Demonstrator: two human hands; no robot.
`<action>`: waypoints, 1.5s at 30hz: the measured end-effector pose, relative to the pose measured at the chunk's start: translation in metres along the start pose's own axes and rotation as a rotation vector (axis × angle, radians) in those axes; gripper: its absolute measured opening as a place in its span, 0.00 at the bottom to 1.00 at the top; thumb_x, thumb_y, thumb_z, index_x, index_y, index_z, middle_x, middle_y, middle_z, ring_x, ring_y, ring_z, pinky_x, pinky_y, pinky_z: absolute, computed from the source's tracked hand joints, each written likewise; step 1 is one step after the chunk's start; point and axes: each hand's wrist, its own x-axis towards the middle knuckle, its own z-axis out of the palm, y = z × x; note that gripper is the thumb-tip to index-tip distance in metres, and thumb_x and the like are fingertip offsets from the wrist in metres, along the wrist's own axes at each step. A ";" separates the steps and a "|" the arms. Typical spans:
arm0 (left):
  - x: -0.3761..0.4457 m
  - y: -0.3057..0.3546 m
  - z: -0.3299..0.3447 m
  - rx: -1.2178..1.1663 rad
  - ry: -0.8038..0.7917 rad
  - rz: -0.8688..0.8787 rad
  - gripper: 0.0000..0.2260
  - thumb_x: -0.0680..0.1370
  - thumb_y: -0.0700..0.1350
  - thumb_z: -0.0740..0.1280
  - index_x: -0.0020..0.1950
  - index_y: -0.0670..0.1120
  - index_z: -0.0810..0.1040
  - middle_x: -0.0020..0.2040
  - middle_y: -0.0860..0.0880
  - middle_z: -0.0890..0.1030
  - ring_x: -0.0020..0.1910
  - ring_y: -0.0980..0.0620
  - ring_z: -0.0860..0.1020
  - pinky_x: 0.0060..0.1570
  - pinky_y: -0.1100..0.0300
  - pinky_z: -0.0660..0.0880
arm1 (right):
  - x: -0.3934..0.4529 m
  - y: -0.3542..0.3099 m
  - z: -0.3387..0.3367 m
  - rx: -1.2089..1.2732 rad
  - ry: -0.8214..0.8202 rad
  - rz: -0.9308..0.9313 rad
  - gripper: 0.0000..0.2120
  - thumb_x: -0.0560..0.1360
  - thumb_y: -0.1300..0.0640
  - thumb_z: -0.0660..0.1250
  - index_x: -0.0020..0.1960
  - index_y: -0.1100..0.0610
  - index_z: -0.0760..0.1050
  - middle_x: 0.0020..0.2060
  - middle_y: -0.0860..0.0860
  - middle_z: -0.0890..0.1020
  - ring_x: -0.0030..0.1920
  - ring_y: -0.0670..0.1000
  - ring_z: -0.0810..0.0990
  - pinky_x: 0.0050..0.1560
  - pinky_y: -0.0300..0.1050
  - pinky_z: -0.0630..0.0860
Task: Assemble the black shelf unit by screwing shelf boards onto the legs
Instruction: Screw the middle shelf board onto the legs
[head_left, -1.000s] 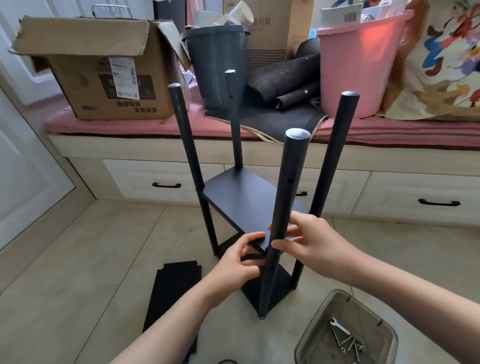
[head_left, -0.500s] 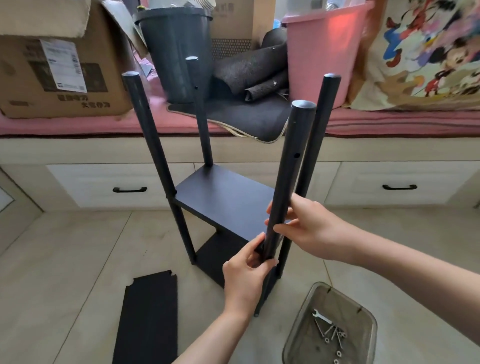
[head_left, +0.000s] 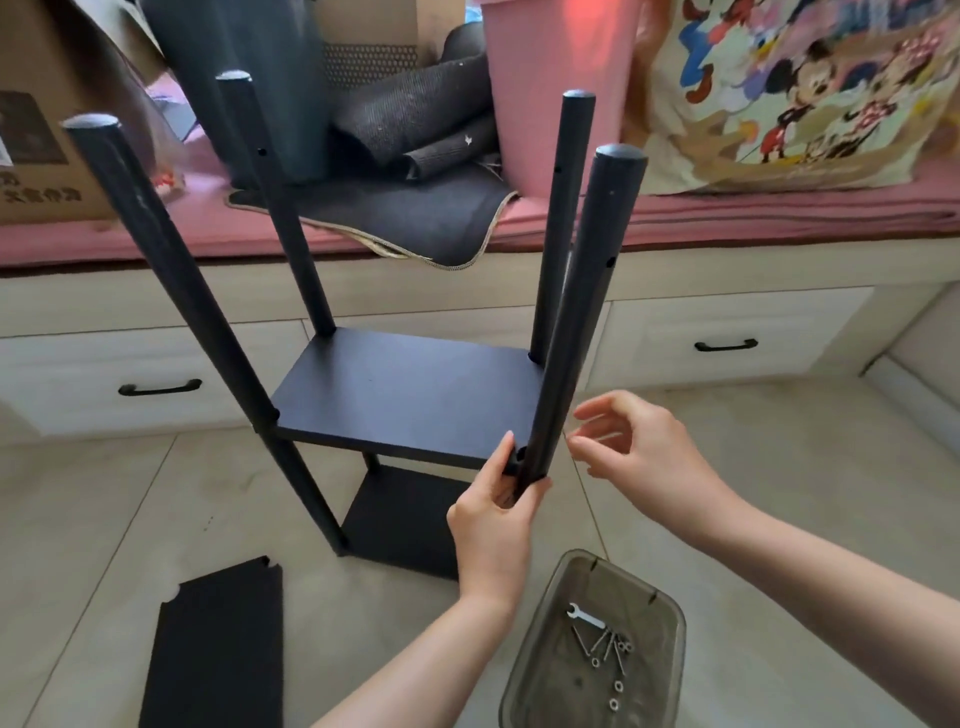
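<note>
Shelf unit (head_left: 410, 395) stands on the floor at the centre of view: four legs, two boards fixed, one above the other. A third, loose shelf board (head_left: 218, 649) lies on the floor at seven o'clock, probably waiting its turn. The left hand (head_left: 493, 514) grips the near right leg (head_left: 576, 322) just below the upper board, apparently steadying that corner joint. The right hand (head_left: 639, 447), at three o'clock of that leg, has loosely curled fingers holding nothing visible. At five o'clock a clear tray (head_left: 524, 675) keeps one small wrench (head_left: 584, 617) and several screws and nuts within reach.
</note>
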 end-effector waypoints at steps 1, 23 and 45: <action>-0.001 0.000 0.002 0.000 -0.011 0.000 0.26 0.73 0.35 0.77 0.70 0.48 0.78 0.48 0.62 0.84 0.48 0.66 0.83 0.51 0.76 0.74 | -0.002 0.012 0.001 -0.022 -0.017 0.033 0.07 0.74 0.57 0.72 0.51 0.51 0.78 0.43 0.48 0.84 0.44 0.47 0.83 0.51 0.49 0.81; 0.001 -0.015 0.002 0.169 -0.093 0.106 0.27 0.77 0.40 0.74 0.75 0.50 0.72 0.59 0.54 0.84 0.55 0.64 0.82 0.61 0.68 0.75 | -0.037 0.236 0.125 -0.585 -0.518 0.487 0.04 0.78 0.58 0.63 0.46 0.58 0.69 0.53 0.59 0.80 0.56 0.59 0.79 0.44 0.42 0.69; 0.008 -0.009 -0.009 0.145 -0.140 0.017 0.26 0.77 0.41 0.74 0.72 0.57 0.74 0.55 0.52 0.86 0.52 0.60 0.84 0.59 0.48 0.81 | -0.048 0.197 0.126 -0.616 -0.432 0.251 0.06 0.76 0.56 0.65 0.42 0.52 0.69 0.37 0.48 0.76 0.37 0.49 0.77 0.34 0.39 0.70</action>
